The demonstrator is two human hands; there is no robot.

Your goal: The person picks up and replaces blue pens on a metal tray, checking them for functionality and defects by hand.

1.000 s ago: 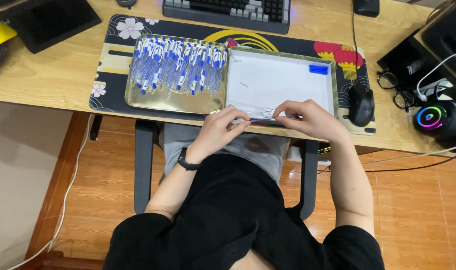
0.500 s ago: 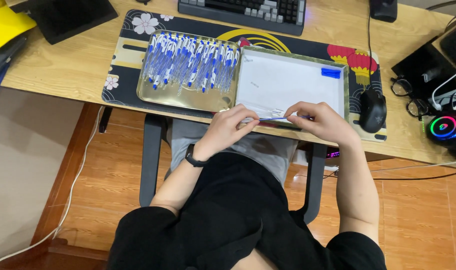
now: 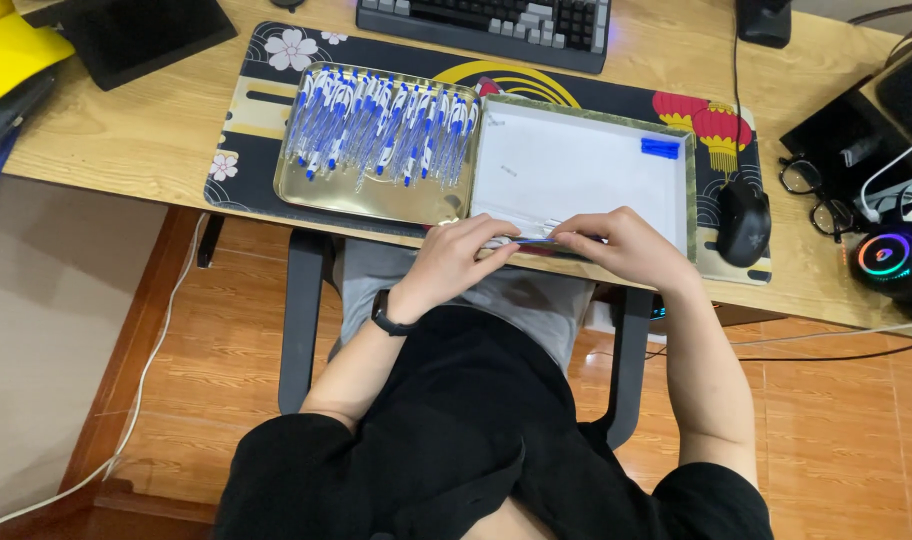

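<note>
We're down at the near edge of the white tray (image 3: 576,165), where a slim pen (image 3: 536,242) lies stretched between our two hands. Left hand (image 3: 458,258) has its fingers curled over one end, right hand (image 3: 621,245) pinches the other, so both are closed on the same pen, nearly meeting over the tray's front rim. Small clear parts sit just beside the fingertips, too tiny to make out. Further up the white tray lies a little blue piece (image 3: 660,148), well apart from the hands. Just to the left, touching the white tray, the gold tray (image 3: 361,200) carries a heap of blue-and-white pens (image 3: 381,125). Both trays rest on a patterned desk mat (image 3: 251,100). A black mouse (image 3: 743,222) lies right of the trays, a keyboard (image 3: 486,18) beyond.
</note>
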